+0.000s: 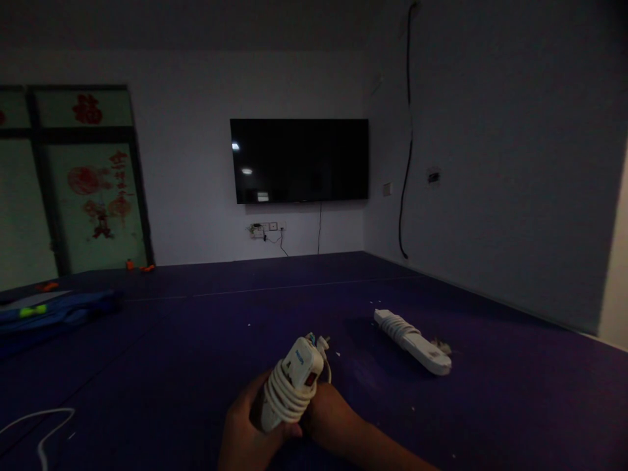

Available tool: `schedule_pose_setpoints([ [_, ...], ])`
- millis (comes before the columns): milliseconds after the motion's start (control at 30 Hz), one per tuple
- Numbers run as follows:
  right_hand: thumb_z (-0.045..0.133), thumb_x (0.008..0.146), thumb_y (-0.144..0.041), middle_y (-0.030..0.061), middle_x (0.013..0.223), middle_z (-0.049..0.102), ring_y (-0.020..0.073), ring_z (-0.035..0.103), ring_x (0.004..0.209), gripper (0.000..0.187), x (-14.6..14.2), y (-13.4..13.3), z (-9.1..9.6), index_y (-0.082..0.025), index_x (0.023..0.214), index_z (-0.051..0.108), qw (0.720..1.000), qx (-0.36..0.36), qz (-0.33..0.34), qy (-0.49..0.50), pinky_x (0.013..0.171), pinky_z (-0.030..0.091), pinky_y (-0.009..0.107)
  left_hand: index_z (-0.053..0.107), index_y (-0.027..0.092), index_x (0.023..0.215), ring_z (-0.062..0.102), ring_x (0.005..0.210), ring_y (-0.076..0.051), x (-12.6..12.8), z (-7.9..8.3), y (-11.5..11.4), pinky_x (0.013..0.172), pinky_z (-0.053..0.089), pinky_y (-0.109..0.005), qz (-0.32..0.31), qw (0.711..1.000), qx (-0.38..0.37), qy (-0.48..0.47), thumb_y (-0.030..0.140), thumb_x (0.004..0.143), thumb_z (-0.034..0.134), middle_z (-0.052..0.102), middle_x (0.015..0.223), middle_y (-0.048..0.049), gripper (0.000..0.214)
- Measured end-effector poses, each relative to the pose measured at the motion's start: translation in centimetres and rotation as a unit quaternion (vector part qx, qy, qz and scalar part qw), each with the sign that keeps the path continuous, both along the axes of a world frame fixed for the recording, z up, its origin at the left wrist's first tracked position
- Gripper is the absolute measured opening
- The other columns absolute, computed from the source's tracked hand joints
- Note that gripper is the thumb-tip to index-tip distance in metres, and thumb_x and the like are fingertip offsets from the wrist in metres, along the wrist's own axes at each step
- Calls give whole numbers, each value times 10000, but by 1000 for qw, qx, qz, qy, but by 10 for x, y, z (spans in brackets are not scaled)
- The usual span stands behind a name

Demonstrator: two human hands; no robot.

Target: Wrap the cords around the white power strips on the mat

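I hold a white power strip (pixel 293 383) with its cord wound round its body and a red switch near its top. My left hand (pixel 245 428) is wrapped round its lower end. My right hand (pixel 326 412) presses against its right side, fingers hidden behind it. The plug sticks out at the strip's far end. A second white power strip (pixel 411 340), also wrapped in its cord, lies on the purple floor to the right, beyond both hands.
Purple mat floor (pixel 196 353) all round. A loose white cable (pixel 39 425) lies at the lower left. Blue fabric with a green item (pixel 53 314) sits at the left. A dark wall TV (pixel 299 160), wall sockets and a glass door stand behind.
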State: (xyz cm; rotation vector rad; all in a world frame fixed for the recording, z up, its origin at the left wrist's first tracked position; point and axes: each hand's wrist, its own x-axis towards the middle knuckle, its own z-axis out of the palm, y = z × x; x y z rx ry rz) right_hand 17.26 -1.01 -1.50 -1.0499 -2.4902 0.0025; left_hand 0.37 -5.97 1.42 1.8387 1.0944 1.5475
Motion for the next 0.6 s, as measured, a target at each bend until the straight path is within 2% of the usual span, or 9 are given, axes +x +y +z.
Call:
schedule_pose_setpoints([
  [100,488,795,-133,77,985,698,194,646,920,246,-2,-3,6,-188,981,638,999,-6,16,-32,777,464,226,617,189,1103,669,930,-286,0,1,1,807,554,-359,-30,997,-35,-56,575,503,775,708,1030,-110,730],
  [233,479,758,-95,97,1023,686,217,645,931,308,-2,-6,14,-175,1011,635,999,4,-12,-44,787,467,252,625,172,1125,667,938,-289,-2,4,3,828,545,-372,-21,997,-43,-61,539,551,768,708,1033,-118,696],
  [400,492,741,-99,106,983,693,207,652,874,279,2,2,9,-161,956,661,998,5,-66,-1,762,468,250,606,202,1170,656,967,-291,-6,-7,10,841,540,-374,7,999,13,-46,515,488,811,696,1069,-114,777],
  [500,479,739,-78,101,977,697,189,656,863,292,3,5,6,-156,948,667,997,10,-66,31,730,468,220,604,216,1173,651,979,-287,-7,-14,12,856,533,-371,38,998,49,-30,483,447,841,689,1085,-110,809],
  [600,460,735,-56,90,936,704,176,663,798,293,3,2,9,-159,916,667,997,21,-65,31,679,469,211,600,209,1175,645,990,-286,-5,-13,10,853,535,-365,35,998,43,-35,516,471,820,683,1097,-112,799],
])
